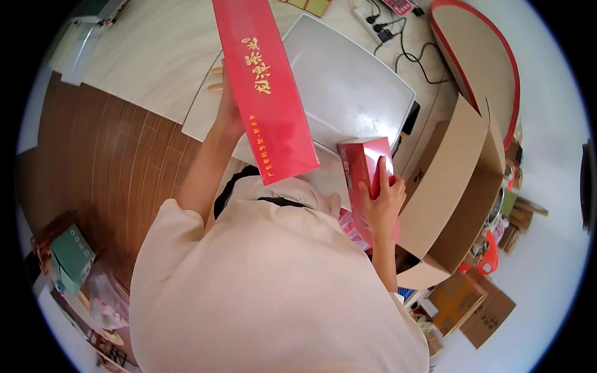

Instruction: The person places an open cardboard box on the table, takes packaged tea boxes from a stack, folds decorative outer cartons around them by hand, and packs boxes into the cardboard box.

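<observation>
My left hand grips a long red box with gold lettering from its left side, most of the hand hidden behind it. The box is held up above the tabletop, near my chest. My right hand is closed on a second red box, its thumb and forefinger lying over the shiny top face. This second box is to the right, beside the open cardboard carton. A grey metallic panel lies on the table behind both boxes.
At the back, a power strip with black plugs and cables sits on the pale table. A red-edged board stands at the right. More cardboard boxes are at lower right, and a green box at lower left.
</observation>
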Tool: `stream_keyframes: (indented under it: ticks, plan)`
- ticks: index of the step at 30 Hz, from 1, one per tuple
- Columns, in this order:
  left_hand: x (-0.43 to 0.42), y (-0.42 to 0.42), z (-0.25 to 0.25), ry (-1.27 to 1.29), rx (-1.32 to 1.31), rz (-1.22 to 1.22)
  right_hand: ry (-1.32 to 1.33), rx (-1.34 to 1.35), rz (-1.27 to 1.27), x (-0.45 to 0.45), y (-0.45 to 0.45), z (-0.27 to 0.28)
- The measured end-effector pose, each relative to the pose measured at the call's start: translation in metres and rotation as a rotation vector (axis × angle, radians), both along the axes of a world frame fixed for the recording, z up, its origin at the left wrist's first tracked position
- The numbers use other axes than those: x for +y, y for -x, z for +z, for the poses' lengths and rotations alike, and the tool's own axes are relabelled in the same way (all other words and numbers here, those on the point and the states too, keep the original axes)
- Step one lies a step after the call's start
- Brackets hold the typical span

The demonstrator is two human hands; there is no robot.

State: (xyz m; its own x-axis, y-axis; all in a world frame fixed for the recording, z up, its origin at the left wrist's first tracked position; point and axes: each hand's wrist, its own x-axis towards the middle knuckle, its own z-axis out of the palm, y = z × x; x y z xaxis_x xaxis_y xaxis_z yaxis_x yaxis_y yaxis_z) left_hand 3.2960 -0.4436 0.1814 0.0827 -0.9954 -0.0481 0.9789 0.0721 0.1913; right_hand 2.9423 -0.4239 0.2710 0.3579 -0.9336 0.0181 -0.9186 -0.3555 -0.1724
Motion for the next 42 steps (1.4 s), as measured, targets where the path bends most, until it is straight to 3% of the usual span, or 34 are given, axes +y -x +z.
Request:
stream_keyframes:
  ticks: [2,6,8,15,17,18,19,21,23,24,25,27,31,35,36,39,40,42]
  plan:
    - [0.004,-0.009,-0.002,-0.114,0.018,-0.018,-0.02,0.04,0.032,-0.001,-0.01,-0.004]
    - [0.011,-0.027,0.01,-0.085,0.043,0.006,0.021,0.072,0.098,-0.013,-0.029,-0.011]
    - [0.013,-0.021,0.04,-0.379,-0.314,0.174,0.039,0.078,0.107,-0.021,-0.042,-0.013]
    - [0.015,-0.026,0.05,-0.443,-0.268,0.226,0.073,0.078,0.079,-0.058,-0.071,-0.017]
    - [0.017,-0.02,0.067,-0.601,-0.231,0.298,0.031,-0.253,0.117,-0.074,-0.055,-0.021]
    - [0.019,-0.02,0.066,-0.601,-0.215,0.296,-0.207,-0.462,-0.006,-0.079,-0.049,-0.003]
    - [0.021,-0.025,0.063,-0.601,-0.204,0.284,-0.501,-0.883,-0.12,-0.082,-0.039,0.005]
    - [0.024,-0.031,0.046,-0.564,-0.192,0.284,-0.837,-1.409,-0.312,-0.082,-0.018,0.027]
    - [0.022,-0.028,0.04,-0.493,-0.222,0.226,-0.852,-1.558,-0.422,-0.081,0.014,0.021]
    - [0.016,-0.013,0.058,-0.63,-0.287,0.306,-1.001,-1.786,-0.419,-0.082,0.029,0.004]
    - [0.011,0.0,0.069,-0.587,-0.38,0.317,-1.153,-2.015,-0.39,-0.079,0.037,-0.005]
    - [0.003,0.01,0.077,-0.625,-0.393,0.237,-1.159,-2.109,-0.313,-0.07,0.041,-0.027]
    - [-0.022,0.037,0.089,-0.55,-0.5,0.166,-1.094,-2.24,-0.319,-0.055,0.058,-0.067]
    - [-0.05,0.062,0.091,-0.385,-0.51,0.024,-0.87,-2.336,-0.513,-0.025,0.071,-0.072]
    - [-0.058,0.07,0.083,-0.349,-0.633,-0.005,-0.971,-2.246,-0.389,-0.023,0.089,-0.083]
    - [-0.071,0.105,0.062,-0.219,-1.205,0.034,-1.044,-2.545,-0.13,-0.001,0.12,-0.08]
    - [-0.073,0.123,0.063,0.065,-1.583,0.182,-1.014,-2.566,0.015,0.006,0.141,-0.075]
    - [-0.07,0.156,0.081,0.522,-1.392,0.055,-0.87,-2.55,0.319,0.012,0.178,-0.065]
